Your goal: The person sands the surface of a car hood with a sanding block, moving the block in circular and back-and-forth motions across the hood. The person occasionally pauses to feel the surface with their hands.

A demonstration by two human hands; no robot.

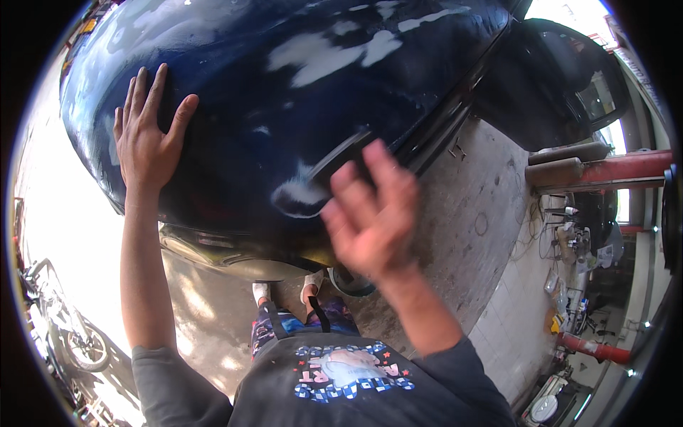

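Observation:
My left hand (pixel 147 139) lies flat on the dark blue car panel (pixel 220 156), fingers stretched and thumb out to the side. Over the same panel, nearer its right edge, my right hand (pixel 377 220) is smeared by motion. Its fingers bend over a dark, flat block (pixel 343 155) with a pale long edge, which they appear to grip; the blur hides its exact kind. Beside that block the panel carries a whitish, hazy patch (pixel 299 197). Larger pale patches (pixel 320 58) show farther up, and some of the shine there may be reflection.
An open car door (pixel 548 82) juts out at the far right. Beyond it a red lift arm (pixel 626 169) with dark pads reaches in. Tools and cables (pixel 569 242) clutter the right side. A bicycle (pixel 67 320) stands at the left. My feet are beside the bumper (pixel 235 260).

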